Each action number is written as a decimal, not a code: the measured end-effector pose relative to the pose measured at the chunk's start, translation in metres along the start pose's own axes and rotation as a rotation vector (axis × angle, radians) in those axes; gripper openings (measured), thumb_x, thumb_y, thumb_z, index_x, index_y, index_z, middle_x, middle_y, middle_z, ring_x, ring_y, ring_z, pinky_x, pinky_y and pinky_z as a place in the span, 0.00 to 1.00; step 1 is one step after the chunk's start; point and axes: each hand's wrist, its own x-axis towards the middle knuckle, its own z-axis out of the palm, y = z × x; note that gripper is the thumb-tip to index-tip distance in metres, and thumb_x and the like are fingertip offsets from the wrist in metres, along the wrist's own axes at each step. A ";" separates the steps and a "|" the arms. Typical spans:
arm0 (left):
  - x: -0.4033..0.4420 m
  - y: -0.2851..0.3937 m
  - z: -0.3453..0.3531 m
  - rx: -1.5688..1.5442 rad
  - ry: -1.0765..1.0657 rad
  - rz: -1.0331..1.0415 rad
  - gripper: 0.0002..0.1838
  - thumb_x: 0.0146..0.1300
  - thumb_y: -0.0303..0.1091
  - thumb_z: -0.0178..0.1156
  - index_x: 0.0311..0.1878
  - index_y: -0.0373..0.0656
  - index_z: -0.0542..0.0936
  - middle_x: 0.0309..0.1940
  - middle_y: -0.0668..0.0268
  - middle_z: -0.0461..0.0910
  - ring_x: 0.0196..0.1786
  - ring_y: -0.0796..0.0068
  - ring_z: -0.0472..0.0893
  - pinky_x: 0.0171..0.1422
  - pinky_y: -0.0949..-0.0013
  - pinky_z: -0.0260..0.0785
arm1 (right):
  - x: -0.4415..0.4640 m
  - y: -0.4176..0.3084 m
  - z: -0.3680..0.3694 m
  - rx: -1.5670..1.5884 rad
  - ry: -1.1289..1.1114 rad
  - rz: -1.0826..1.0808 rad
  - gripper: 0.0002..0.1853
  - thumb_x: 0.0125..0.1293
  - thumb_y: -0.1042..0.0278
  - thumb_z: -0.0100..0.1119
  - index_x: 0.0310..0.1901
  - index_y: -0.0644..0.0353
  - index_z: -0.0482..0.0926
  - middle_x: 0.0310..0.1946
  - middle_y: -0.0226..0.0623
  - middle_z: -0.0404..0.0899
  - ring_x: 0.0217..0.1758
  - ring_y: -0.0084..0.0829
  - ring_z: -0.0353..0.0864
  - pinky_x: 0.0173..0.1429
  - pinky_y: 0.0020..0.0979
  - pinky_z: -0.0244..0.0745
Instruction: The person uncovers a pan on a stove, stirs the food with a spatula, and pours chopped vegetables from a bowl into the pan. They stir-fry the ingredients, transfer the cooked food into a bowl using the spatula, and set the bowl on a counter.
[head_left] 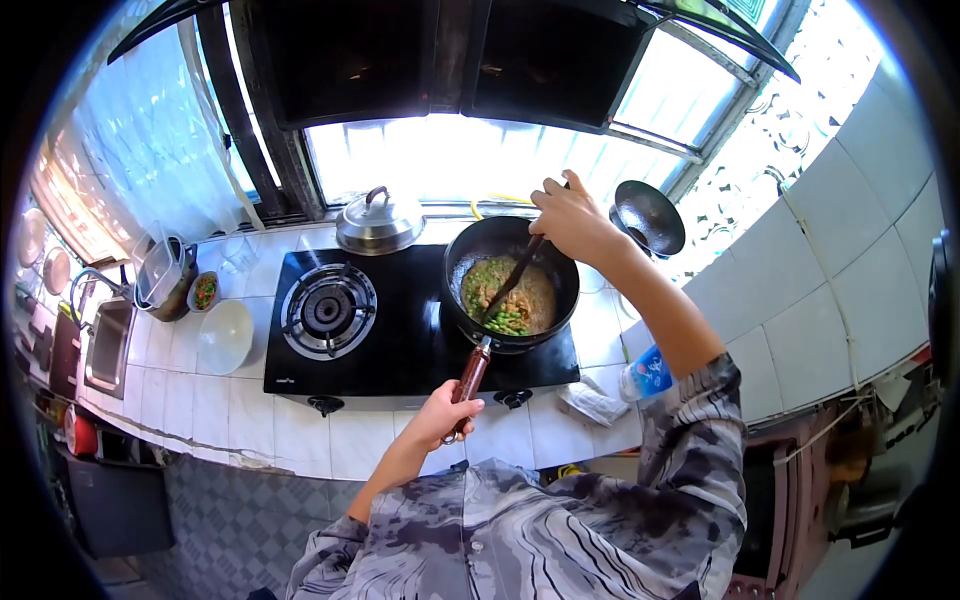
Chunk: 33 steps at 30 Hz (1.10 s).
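My left hand [440, 417] is wrapped round the brown handle [471, 385] of a dark wok, below the pan. My right hand [572, 214] grips a dark spatula [516, 275] from above, at the wok's upper right. The spatula's lower end rests among the food. Inside the wok [568, 287] are green pieces, brownish bits and a tan liquid [539, 300]. The wok sits over the right side of a black two-burner stove [406, 340], which hides the burner beneath it.
The left burner [327, 311] is bare. Behind it stands a silver lid [380, 221]. A white bowl [226, 337], a small bowl of chopped vegetables [204, 292] and a pot [180, 292] are at left. At right are a small black pan [648, 218], a cloth [593, 401] and a blue-labelled bottle [648, 374].
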 end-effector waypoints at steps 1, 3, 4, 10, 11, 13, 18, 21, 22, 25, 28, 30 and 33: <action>0.001 -0.001 0.000 -0.001 -0.007 0.001 0.19 0.53 0.30 0.61 0.44 0.39 0.64 0.26 0.66 0.69 0.20 0.79 0.71 0.15 0.77 0.61 | -0.009 -0.003 -0.014 -0.013 0.005 -0.002 0.06 0.51 0.70 0.60 0.30 0.44 0.83 0.40 0.30 0.73 0.54 0.29 0.67 0.69 0.42 0.47; 0.001 -0.002 0.001 -0.025 -0.024 0.014 0.19 0.53 0.30 0.62 0.44 0.40 0.64 0.26 0.66 0.69 0.20 0.79 0.71 0.15 0.77 0.62 | -0.025 -0.003 -0.034 -0.094 -0.009 0.011 0.06 0.50 0.70 0.61 0.30 0.46 0.83 0.40 0.30 0.74 0.55 0.29 0.67 0.69 0.42 0.46; 0.001 -0.003 0.003 -0.021 -0.034 0.013 0.19 0.53 0.30 0.62 0.44 0.40 0.64 0.26 0.66 0.69 0.20 0.79 0.71 0.15 0.77 0.62 | -0.032 -0.002 -0.041 -0.172 -0.019 0.020 0.06 0.50 0.70 0.61 0.30 0.47 0.83 0.41 0.30 0.74 0.56 0.29 0.66 0.70 0.41 0.46; 0.000 -0.008 0.012 -0.092 -0.026 0.012 0.21 0.52 0.29 0.62 0.46 0.41 0.63 0.27 0.65 0.70 0.20 0.79 0.72 0.16 0.77 0.62 | -0.055 0.002 -0.051 -0.228 -0.092 0.122 0.05 0.51 0.70 0.58 0.27 0.47 0.83 0.39 0.29 0.75 0.54 0.27 0.68 0.66 0.39 0.52; -0.002 -0.007 0.014 -0.124 -0.019 -0.007 0.21 0.52 0.29 0.62 0.46 0.41 0.63 0.27 0.65 0.71 0.20 0.78 0.73 0.17 0.77 0.63 | -0.055 -0.003 -0.042 -0.233 -0.123 0.147 0.04 0.51 0.67 0.57 0.26 0.48 0.82 0.36 0.28 0.75 0.51 0.27 0.69 0.60 0.36 0.55; -0.004 -0.005 0.014 -0.155 -0.014 -0.025 0.22 0.52 0.29 0.62 0.47 0.41 0.64 0.28 0.64 0.72 0.20 0.78 0.73 0.17 0.77 0.63 | -0.057 -0.015 -0.015 -0.222 -0.115 0.166 0.06 0.53 0.65 0.54 0.26 0.47 0.82 0.34 0.26 0.76 0.46 0.26 0.70 0.50 0.30 0.59; 0.002 -0.013 0.010 -0.374 -0.104 -0.150 0.19 0.54 0.29 0.60 0.49 0.42 0.68 0.29 0.65 0.74 0.24 0.78 0.74 0.19 0.78 0.63 | -0.052 -0.034 0.005 -0.260 -0.125 0.271 0.07 0.53 0.65 0.54 0.29 0.48 0.83 0.37 0.29 0.75 0.48 0.29 0.69 0.51 0.32 0.59; 0.003 -0.015 0.012 -0.402 -0.139 -0.165 0.18 0.55 0.29 0.59 0.49 0.42 0.68 0.29 0.65 0.73 0.24 0.79 0.73 0.20 0.78 0.63 | -0.054 -0.036 -0.015 -0.248 -0.158 0.307 0.07 0.54 0.65 0.54 0.30 0.49 0.83 0.38 0.30 0.74 0.49 0.29 0.69 0.52 0.33 0.58; 0.004 -0.015 0.013 -0.404 -0.141 -0.167 0.18 0.55 0.29 0.59 0.49 0.42 0.68 0.29 0.65 0.73 0.24 0.79 0.73 0.20 0.78 0.63 | -0.056 -0.038 -0.029 -0.244 -0.203 0.313 0.07 0.54 0.65 0.54 0.30 0.49 0.83 0.38 0.30 0.74 0.49 0.29 0.69 0.52 0.34 0.58; 0.006 -0.015 0.017 -0.453 -0.208 -0.197 0.17 0.56 0.28 0.58 0.48 0.41 0.66 0.27 0.65 0.72 0.22 0.78 0.72 0.20 0.76 0.63 | -0.054 -0.054 -0.040 -0.224 -0.262 0.303 0.08 0.54 0.65 0.54 0.32 0.50 0.83 0.37 0.31 0.75 0.47 0.30 0.70 0.51 0.34 0.58; 0.005 -0.015 0.023 -0.479 -0.218 -0.208 0.16 0.56 0.28 0.57 0.47 0.41 0.66 0.25 0.66 0.70 0.22 0.78 0.70 0.20 0.77 0.62 | -0.044 -0.071 -0.024 -0.180 -0.285 0.314 0.07 0.52 0.67 0.55 0.30 0.52 0.83 0.37 0.33 0.76 0.45 0.31 0.73 0.52 0.36 0.59; 0.003 -0.014 0.025 -0.479 -0.210 -0.198 0.15 0.56 0.27 0.57 0.46 0.42 0.66 0.24 0.67 0.70 0.22 0.78 0.70 0.19 0.77 0.60 | -0.035 -0.075 -0.016 -0.160 -0.313 0.346 0.07 0.52 0.66 0.55 0.30 0.53 0.83 0.36 0.33 0.76 0.46 0.31 0.73 0.51 0.37 0.61; 0.005 -0.017 0.022 -0.490 -0.217 -0.201 0.15 0.56 0.27 0.57 0.46 0.42 0.66 0.24 0.67 0.70 0.22 0.79 0.70 0.19 0.77 0.60 | -0.024 -0.068 -0.014 -0.131 -0.294 0.338 0.07 0.52 0.66 0.55 0.31 0.53 0.82 0.34 0.35 0.76 0.43 0.32 0.75 0.47 0.36 0.63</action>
